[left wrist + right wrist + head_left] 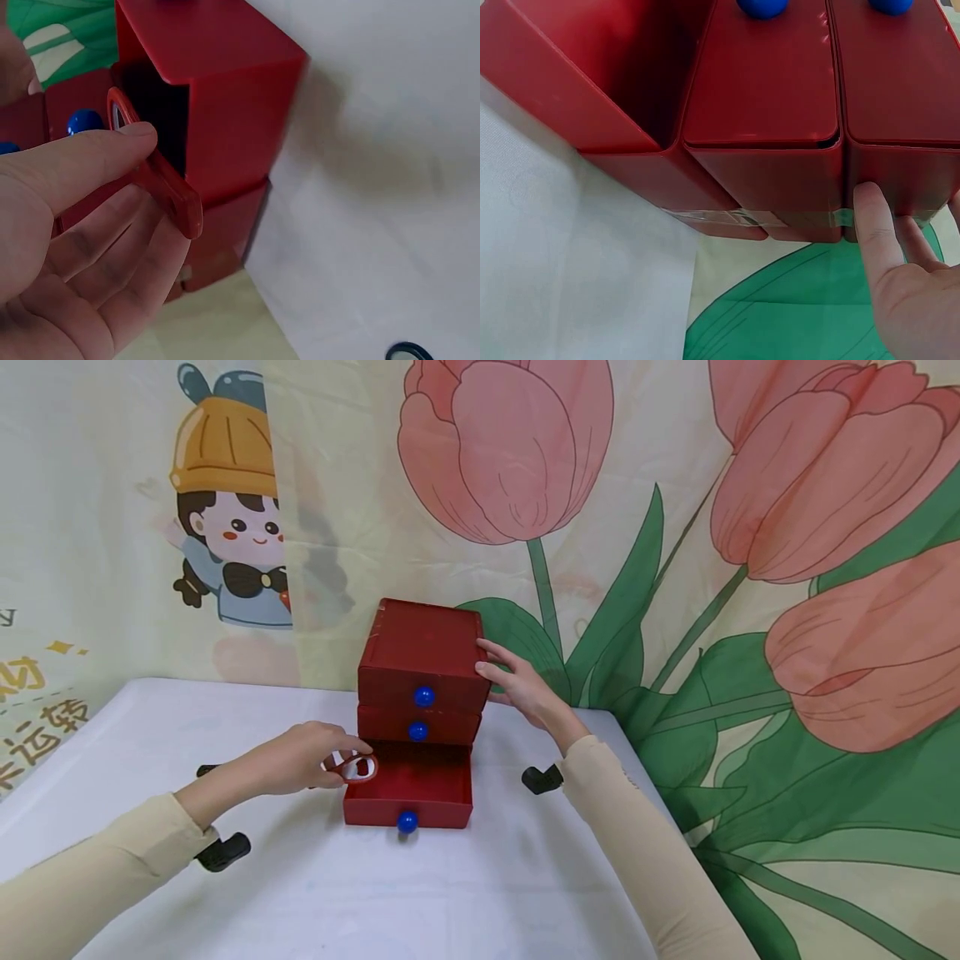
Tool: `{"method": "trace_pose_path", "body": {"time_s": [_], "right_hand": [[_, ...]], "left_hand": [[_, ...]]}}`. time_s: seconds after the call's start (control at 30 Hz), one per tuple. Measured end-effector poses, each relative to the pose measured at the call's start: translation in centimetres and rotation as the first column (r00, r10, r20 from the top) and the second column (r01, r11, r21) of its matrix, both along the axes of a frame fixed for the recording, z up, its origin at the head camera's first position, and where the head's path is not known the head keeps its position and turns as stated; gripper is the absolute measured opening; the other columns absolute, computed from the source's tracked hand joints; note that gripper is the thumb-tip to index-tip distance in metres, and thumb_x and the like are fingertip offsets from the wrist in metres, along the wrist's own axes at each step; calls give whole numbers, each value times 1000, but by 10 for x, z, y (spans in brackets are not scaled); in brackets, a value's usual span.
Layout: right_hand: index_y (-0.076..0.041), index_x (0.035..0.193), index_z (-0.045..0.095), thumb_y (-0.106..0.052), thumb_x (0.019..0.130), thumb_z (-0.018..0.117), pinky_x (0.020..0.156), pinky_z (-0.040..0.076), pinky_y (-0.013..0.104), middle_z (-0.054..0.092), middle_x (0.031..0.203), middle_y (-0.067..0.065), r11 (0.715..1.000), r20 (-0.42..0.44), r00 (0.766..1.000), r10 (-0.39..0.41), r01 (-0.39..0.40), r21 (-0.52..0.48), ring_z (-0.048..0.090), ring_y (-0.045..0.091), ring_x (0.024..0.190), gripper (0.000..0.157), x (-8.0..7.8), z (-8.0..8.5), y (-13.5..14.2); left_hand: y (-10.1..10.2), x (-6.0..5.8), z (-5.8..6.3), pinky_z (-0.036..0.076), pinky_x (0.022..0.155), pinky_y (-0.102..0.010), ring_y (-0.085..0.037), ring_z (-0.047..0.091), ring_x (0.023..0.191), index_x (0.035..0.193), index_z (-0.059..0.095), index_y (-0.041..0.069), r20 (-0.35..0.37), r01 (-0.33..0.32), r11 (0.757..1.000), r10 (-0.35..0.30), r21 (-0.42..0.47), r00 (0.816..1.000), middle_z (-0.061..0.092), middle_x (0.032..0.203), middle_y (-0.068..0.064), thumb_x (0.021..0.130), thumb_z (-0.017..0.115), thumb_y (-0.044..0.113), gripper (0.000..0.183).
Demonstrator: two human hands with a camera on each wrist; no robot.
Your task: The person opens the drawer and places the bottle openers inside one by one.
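My left hand (311,758) pinches a small red-framed hand mirror (362,768) between thumb and fingers, over the left side of the pulled-out bottom drawer (408,812). The mirror's red handle (178,199) points toward the fingers in the left wrist view. The drawer belongs to a red three-tier drawer box (420,639); its upper two drawers stand closed, each with a blue knob. At the box's upper right side rests my right hand (525,687), fingers extended; one fingertip touches the side wall in the right wrist view. What lies deep in the drawer is partly hidden.
A white-covered table (300,893) carries the box near its back edge. Behind it hangs a cloth printed with tulips (510,452) and a cartoon figure (232,527). A black-rimmed round item (409,351) shows at the left wrist view's bottom edge.
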State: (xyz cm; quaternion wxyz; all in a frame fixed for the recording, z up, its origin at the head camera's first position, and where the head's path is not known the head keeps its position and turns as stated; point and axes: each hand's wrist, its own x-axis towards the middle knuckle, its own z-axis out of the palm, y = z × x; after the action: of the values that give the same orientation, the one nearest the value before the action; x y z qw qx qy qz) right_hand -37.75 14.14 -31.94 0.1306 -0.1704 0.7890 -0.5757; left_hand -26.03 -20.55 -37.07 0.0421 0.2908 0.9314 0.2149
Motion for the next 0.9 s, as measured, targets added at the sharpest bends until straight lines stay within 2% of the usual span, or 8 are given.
{"method": "trace_pose_path", "body": {"time_s": [0.17, 0.37, 0.53, 0.7, 0.9], "right_hand": [[-35, 166, 36, -38, 108, 62, 115, 48, 53, 34, 167, 5, 1000, 1, 1000, 4, -4, -2, 43, 32, 150, 64, 0, 0, 0], [-35, 167, 35, -38, 107, 62, 115, 48, 53, 34, 166, 5, 1000, 0, 1000, 6, -6, -2, 42, 32, 150, 65, -1, 0, 0], [-35, 166, 35, -38, 107, 62, 116, 48, 54, 34, 167, 5, 1000, 0, 1000, 6, -6, -2, 42, 32, 150, 65, 0, 0, 0], [-35, 166, 36, -39, 107, 63, 115, 49, 53, 35, 166, 4, 1000, -7, 1000, 2, -2, 2, 42, 32, 150, 66, 1, 0, 0], [-35, 166, 36, -39, 107, 62, 115, 49, 53, 36, 165, 4, 1000, -13, 1000, 0, 0, 4, 43, 32, 150, 65, 2, 0, 0]], "left_hand": [[21, -4, 1, 60, 74, -26, -18, 65, 95, 133, 74, 10, -51, 31, 999, -33, -35, 998, 72, 108, -2, 84, 90, 9, 51], [44, -9, -2, 58, 76, -26, -16, 61, 94, 131, 75, 11, -72, 51, 997, -54, -50, 996, 70, 102, 0, 86, 89, 8, 48], [58, -13, -6, 61, 79, -28, -18, 64, 98, 132, 76, 11, -88, 71, 997, -74, -37, 993, 73, 107, -3, 86, 88, 8, 47], [71, -16, -11, 63, 85, -35, -23, 67, 107, 134, 75, 12, -99, 88, 996, -90, -26, 991, 75, 117, -6, 87, 88, 8, 49], [84, -18, -20, 63, 87, -39, -23, 67, 109, 136, 74, 13, -102, 95, 995, -98, -30, 990, 75, 117, -5, 87, 88, 10, 51]]}}
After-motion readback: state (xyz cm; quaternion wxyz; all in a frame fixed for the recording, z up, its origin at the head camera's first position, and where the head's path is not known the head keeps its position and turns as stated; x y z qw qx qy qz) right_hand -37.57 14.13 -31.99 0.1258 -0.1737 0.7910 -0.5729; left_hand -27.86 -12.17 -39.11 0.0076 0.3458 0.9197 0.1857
